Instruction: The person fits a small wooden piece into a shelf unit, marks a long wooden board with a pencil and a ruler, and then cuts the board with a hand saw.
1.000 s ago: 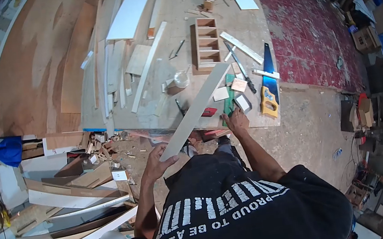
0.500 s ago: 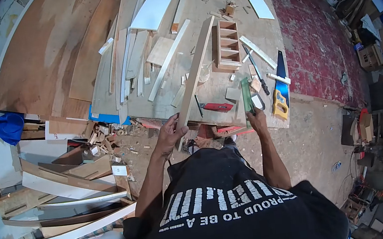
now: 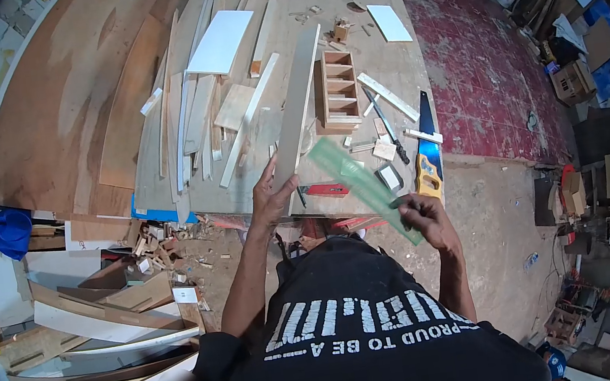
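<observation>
My left hand (image 3: 273,198) is closed around the near end of a long pale wooden board (image 3: 300,106), which stretches away across the workbench (image 3: 190,198). In my right hand (image 3: 427,219) is a green see-through ruler (image 3: 349,171), slightly blurred. It slants up and left, its far end close to the board. Between the hands a red utility knife (image 3: 326,190) lies on the bench. Just beyond the ruler stands a small wooden box with compartments (image 3: 339,92). A dark tape measure (image 3: 389,177) rests beside the ruler.
A handsaw with a yellow handle (image 3: 428,174) lies at the bench's right edge, near a dark slim tool (image 3: 387,126). White panels (image 3: 221,42) and wood strips (image 3: 249,119) cover the left side. Curved wooden parts (image 3: 99,322) are stacked at lower left.
My right hand has lifted the green ruler off the bench and swung its far end left toward the board. My left hand still grips the board, whose broad face now shows more.
</observation>
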### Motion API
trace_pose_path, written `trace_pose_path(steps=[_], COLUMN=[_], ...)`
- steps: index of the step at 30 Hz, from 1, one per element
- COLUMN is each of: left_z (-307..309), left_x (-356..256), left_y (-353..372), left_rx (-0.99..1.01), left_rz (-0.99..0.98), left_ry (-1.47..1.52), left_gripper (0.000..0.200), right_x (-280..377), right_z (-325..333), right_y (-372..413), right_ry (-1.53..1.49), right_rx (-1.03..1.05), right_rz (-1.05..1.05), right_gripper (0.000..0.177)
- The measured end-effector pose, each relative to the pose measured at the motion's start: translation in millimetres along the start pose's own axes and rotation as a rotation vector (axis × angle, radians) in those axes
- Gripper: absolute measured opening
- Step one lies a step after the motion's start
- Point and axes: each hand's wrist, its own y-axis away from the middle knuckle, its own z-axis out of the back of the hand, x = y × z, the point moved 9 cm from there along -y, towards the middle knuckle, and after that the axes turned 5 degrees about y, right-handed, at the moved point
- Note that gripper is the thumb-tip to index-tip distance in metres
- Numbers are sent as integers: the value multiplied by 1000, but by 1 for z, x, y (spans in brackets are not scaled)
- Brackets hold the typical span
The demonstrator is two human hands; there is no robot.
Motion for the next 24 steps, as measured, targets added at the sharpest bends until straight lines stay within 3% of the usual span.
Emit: trace_pose_path(steps=[1,3,7,11,13,15,24], left_z=[1,-7,-4,10,9,10,21], left_x=[4,-9,-5,-2,-1,-6,-11], left_y=[-3,-5,-9,-7,-6,0,8], left_rx=[1,112,-71,-158,-159,-257,-320], left_rz=[-5,-196,-44,-49,-42,-131,-295], left_ry=[-4,174,6,219,249,47,1], left_gripper=[73,61,52,45,43,37,20], right_x=[11,24,27,36,51,61,78], right_z=[-12,-30,-40,-44,-46,-53,-70], right_y=[-1,-3,-20,-28,-32,-34,-35], right_ry=[61,129,270,323,406,464,529], right_rx=[96,241,243,236,202,217,208], right_rz=[8,-26,62,24,174,230,283], right_gripper=[18,18,22,25,26,25,25])
